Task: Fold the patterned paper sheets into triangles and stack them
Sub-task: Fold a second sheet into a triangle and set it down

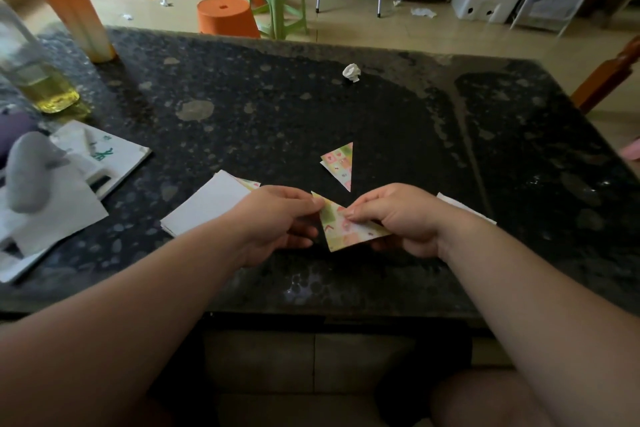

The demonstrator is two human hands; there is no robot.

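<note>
A patterned paper sheet (341,229), folded into a triangle shape, is held just above the dark table between both hands. My left hand (277,218) pinches its upper left corner. My right hand (398,218) pinches its right side with thumb and fingers. One finished patterned triangle (341,165) lies flat on the table just beyond the hands. A stack of unfolded sheets (207,204), white side up, lies left of my left hand, with a patterned corner showing at its far edge.
The dark stone table (277,107) carries a crumpled paper ball (352,73), an orange drink cup (74,10), a bottle of yellow liquid (34,76) and papers with a grey object (52,184) at left. A white paper edge (464,206) peeks out behind my right wrist.
</note>
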